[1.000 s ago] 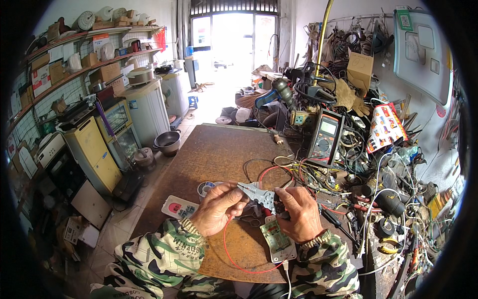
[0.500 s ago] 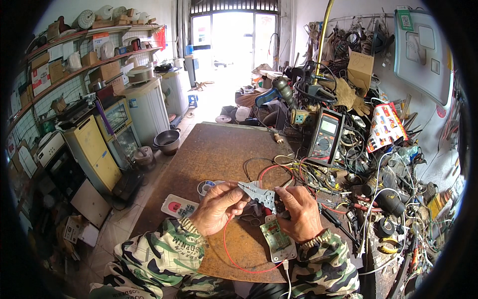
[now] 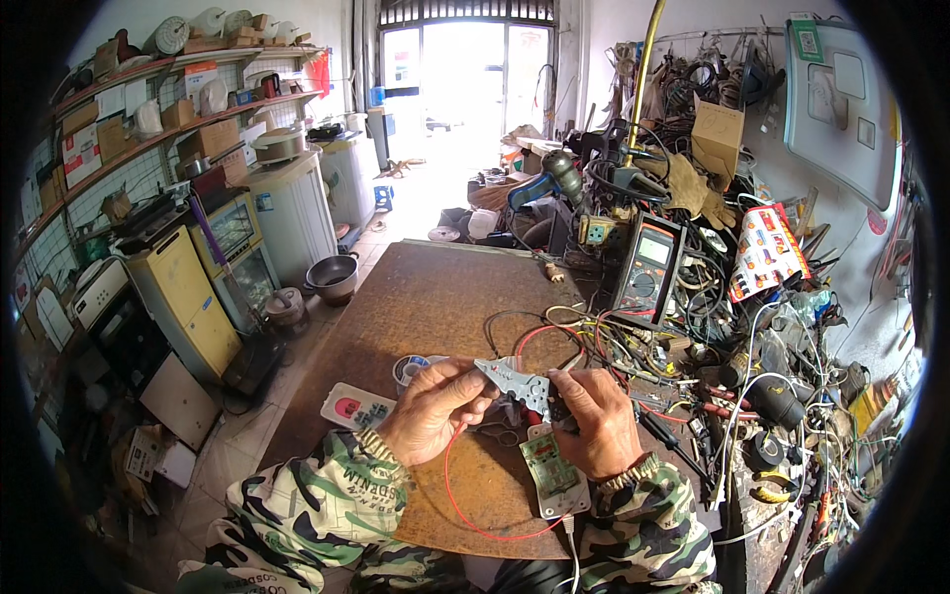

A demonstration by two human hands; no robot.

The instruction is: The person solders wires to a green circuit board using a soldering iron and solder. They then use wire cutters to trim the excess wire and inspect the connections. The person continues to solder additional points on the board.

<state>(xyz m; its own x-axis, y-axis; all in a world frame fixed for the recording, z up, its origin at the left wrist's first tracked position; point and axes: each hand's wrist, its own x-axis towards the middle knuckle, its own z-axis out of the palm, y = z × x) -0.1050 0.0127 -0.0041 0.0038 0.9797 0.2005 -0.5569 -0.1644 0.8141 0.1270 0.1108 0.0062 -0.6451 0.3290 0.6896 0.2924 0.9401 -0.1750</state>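
Observation:
My right hand [image 3: 600,421] is closed round the handles of a grey wire stripper [image 3: 524,390], its flat jaws pointing left. At the jaws, my left hand [image 3: 427,416] pinches a red wire [image 3: 450,485], whose end is hidden by the fingers and tool. The wire loops down from that hand toward an opened white case with a green circuit board [image 3: 554,473], lying on the table below my right hand. A white cable [image 3: 572,554] leaves the case at its near end. Left of my left hand lies a white plastic cover [image 3: 351,407]; a small spool [image 3: 407,369] sits behind it.
The brown worktable [image 3: 426,297] stretches away toward a bright doorway. A multimeter [image 3: 648,267] stands at its right, amid tangled cables and test leads. Pliers, tape and loose wires heap the right side [image 3: 767,450]. Shelves and appliances [image 3: 188,297] line the left wall, with a pot [image 3: 333,277] on the floor.
Both hands keep nearly the same place and grip. The wire stripper has tilted slightly, and the case with the circuit board has shifted a little.

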